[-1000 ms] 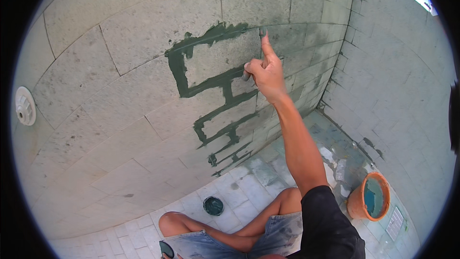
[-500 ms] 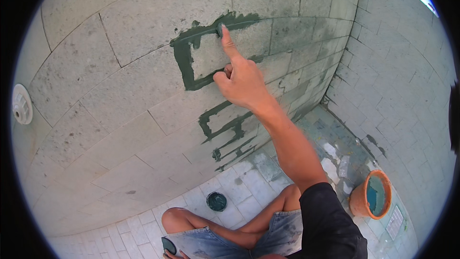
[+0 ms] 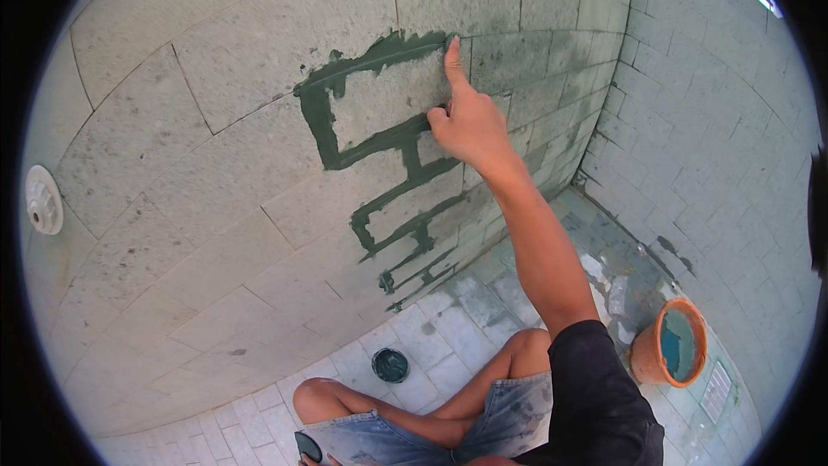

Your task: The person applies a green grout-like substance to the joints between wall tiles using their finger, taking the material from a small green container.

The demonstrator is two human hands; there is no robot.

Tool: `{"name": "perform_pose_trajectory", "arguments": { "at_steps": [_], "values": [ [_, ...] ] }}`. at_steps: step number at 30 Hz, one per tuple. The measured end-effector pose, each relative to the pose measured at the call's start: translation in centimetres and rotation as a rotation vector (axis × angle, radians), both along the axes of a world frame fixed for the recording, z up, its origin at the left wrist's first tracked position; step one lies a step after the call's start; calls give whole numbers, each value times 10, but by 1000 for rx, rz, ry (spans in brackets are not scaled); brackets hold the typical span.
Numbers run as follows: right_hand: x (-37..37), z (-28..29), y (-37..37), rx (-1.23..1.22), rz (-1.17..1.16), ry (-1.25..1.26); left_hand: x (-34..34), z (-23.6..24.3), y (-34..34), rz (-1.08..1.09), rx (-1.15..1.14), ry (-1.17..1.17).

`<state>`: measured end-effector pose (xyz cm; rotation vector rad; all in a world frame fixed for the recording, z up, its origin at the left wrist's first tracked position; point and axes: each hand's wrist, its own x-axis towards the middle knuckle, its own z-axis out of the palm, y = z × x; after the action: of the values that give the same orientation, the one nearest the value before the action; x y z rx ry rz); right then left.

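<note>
Right hand (image 3: 471, 129) was up at the wall (image 3: 241, 78), index finger (image 3: 455, 69) straight and its tip on the right end of the top line of green paste (image 3: 319, 125). Other fingers folded in, thumb side turned left; palm hidden, so could not tell whether they held anything. Paste lay along the block joints: a thick top line, a drop at its left end, a second line below, then shorter, rougher strokes down toward the floor (image 3: 423, 336). Left hand (image 3: 335, 461) sat at the lower edge, mostly cut off, fingertips next to a dark round dish (image 3: 307, 446); could not tell how they gripped. Person sat cross-legged in stained shorts (image 3: 517, 406). A small pot (image 3: 375, 371) of dark paste stood on the floor just beyond the legs. Orange bucket (image 3: 645, 354), green inside, stood to the right, near a grate (image 3: 717, 390). White fitting (image 3: 45, 200) on the wall, far left.
</note>
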<state>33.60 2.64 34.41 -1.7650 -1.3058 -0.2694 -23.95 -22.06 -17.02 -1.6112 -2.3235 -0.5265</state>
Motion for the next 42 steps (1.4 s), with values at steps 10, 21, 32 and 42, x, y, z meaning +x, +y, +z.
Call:
{"name": "perform_pose_trajectory", "arguments": {
  "at_steps": [10,21,32,42],
  "values": [
    [4,17,-22,30,18,7,2,-1,-13,13,-2,-2],
    [-21,0,-11,-87,194,-4,-1,9,0,19,38,9],
    [-17,9,-13,-1,104,129,1,11,14,-31,71,2],
    [12,5,-7,171,332,389,2,11,-5,-37,62,-17]
  ]
}}
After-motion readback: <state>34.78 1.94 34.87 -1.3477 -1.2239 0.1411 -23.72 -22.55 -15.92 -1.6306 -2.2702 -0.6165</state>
